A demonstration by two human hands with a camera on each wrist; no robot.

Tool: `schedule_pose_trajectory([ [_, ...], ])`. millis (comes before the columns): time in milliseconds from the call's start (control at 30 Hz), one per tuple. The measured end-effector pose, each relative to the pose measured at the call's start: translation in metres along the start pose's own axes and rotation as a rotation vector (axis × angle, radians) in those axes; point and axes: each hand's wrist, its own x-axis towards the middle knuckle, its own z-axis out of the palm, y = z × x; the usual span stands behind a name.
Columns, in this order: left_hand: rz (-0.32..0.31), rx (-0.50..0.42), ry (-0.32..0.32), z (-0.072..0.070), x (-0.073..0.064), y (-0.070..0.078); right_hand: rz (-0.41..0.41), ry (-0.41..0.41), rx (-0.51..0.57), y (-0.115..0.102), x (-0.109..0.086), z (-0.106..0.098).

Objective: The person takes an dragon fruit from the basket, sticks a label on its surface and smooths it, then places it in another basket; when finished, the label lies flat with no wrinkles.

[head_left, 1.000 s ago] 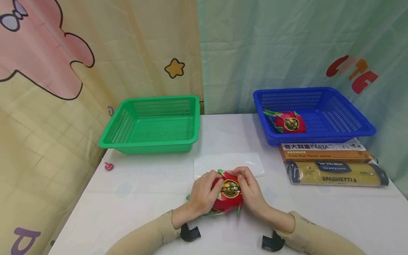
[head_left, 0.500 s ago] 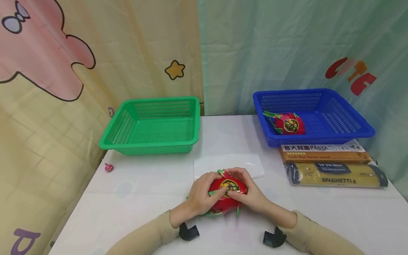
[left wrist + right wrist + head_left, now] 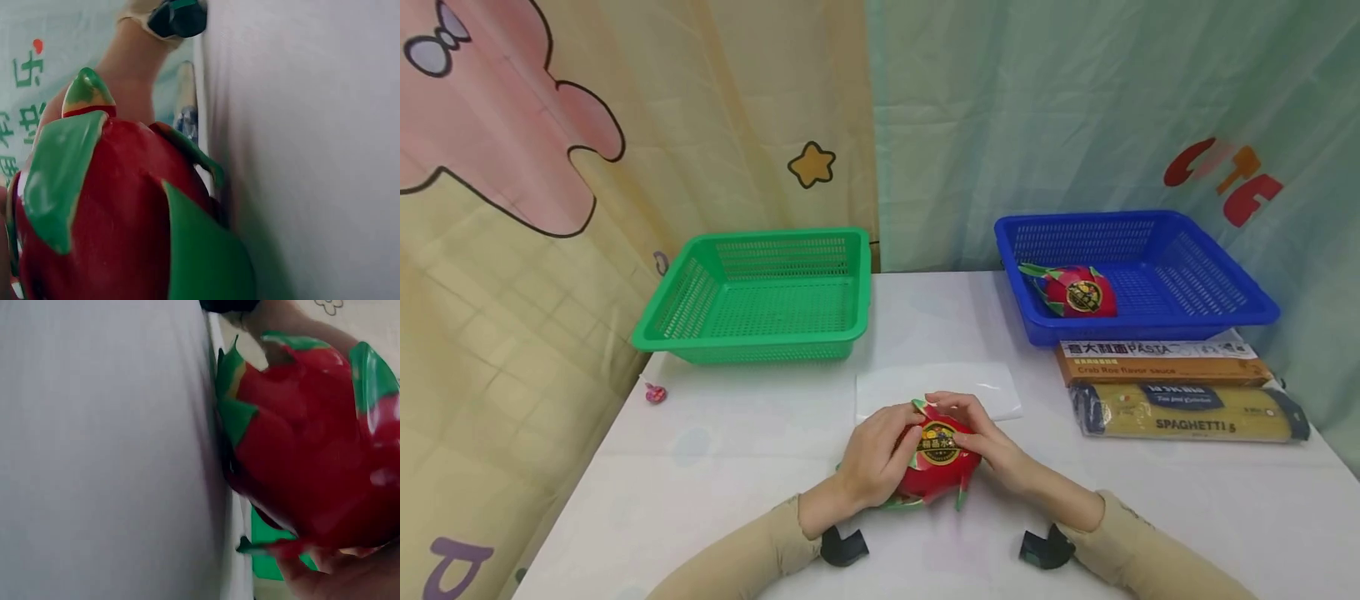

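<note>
A red dragon fruit with green-tipped scales rests on the white table in front of the person, its round black-and-gold label facing up. My left hand holds its left side, fingers curled over the far top and thumb along the label's left edge. From the right, my right hand grips it, with the thumb on the label's right edge. In the left wrist view the dragon fruit fills the lower left, a broad green scale toward the camera. The right wrist view shows the dragon fruit low over the white cloth.
Behind the hands lies a clear plastic sheet. A green basket stands back left, near a small wrapped lollipop. Back right, a blue basket holds another dragon fruit; a pasta box and spaghetti pack lie before it.
Both thumbs first came together over the label, then drew apart to its edges. The dragon fruit has shifted slightly between the hands but stays in the same spot.
</note>
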Motion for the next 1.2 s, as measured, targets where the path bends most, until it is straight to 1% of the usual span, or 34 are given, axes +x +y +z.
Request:
schedule_pose_trajectory([
  [67,-0.048,-0.002,-0.024,-0.003,0.0,0.003,0.069,-0.045,-0.067,-0.006,0.001,-0.006],
  [133,-0.108,-0.043,-0.062,-0.006,0.002,0.006,0.149,-0.079,-0.134,-0.012,0.002,-0.011],
  [167,-0.14,-0.079,-0.087,-0.008,0.002,0.007,0.18,-0.09,-0.147,-0.014,0.001,-0.012],
  [267,-0.237,-0.201,-0.164,-0.012,0.005,0.011,0.221,-0.092,-0.141,-0.02,0.0,-0.014],
  [333,-0.282,-0.226,-0.21,-0.014,0.005,0.013,0.216,-0.076,-0.128,-0.021,0.0,-0.013],
  [367,-0.3,-0.229,-0.226,-0.016,0.005,0.013,0.213,-0.07,-0.145,-0.022,-0.001,-0.012],
  [433,-0.333,-0.235,-0.248,-0.02,0.001,0.011,0.223,-0.059,-0.215,-0.024,-0.002,-0.01],
  [467,-0.352,-0.246,-0.259,-0.022,-0.002,0.009,0.229,-0.06,-0.266,-0.024,-0.003,-0.009],
  [500,-0.367,-0.27,-0.272,-0.025,-0.005,0.007,0.238,-0.062,-0.314,-0.025,-0.004,-0.008],
  [567,-0.377,-0.332,-0.294,-0.03,-0.011,0.001,0.265,-0.063,-0.399,-0.027,-0.005,-0.006],
  [633,-0.363,-0.386,-0.314,-0.034,-0.015,-0.005,0.292,-0.044,-0.44,-0.028,-0.006,-0.004],
  [700,-0.317,-0.403,-0.321,-0.035,-0.016,-0.008,0.309,-0.006,-0.446,-0.028,-0.006,-0.003],
  [833,-0.208,-0.346,-0.298,-0.032,-0.013,-0.011,0.308,0.082,-0.418,-0.026,-0.011,-0.002],
  [933,-0.101,-0.306,-0.292,-0.028,-0.005,-0.012,0.309,0.13,-0.391,-0.028,-0.019,-0.006],
  [1000,-0.03,-0.311,-0.284,-0.027,0.007,-0.015,0.319,0.164,-0.388,-0.035,-0.024,-0.014],
  [1033,-0.006,-0.33,-0.273,-0.027,0.015,-0.017,0.314,0.184,-0.395,-0.041,-0.027,-0.019],
  [1067,0.003,-0.361,-0.259,-0.026,0.024,-0.019,0.307,0.205,-0.4,-0.047,-0.03,-0.026],
  [1133,-0.03,-0.431,-0.21,-0.027,0.044,-0.024,0.279,0.254,-0.428,-0.06,-0.034,-0.042],
  [1167,-0.054,-0.472,-0.169,-0.028,0.056,-0.027,0.26,0.28,-0.442,-0.067,-0.036,-0.051],
  [1200,-0.097,-0.512,-0.117,-0.027,0.067,-0.031,0.243,0.316,-0.455,-0.075,-0.038,-0.061],
])
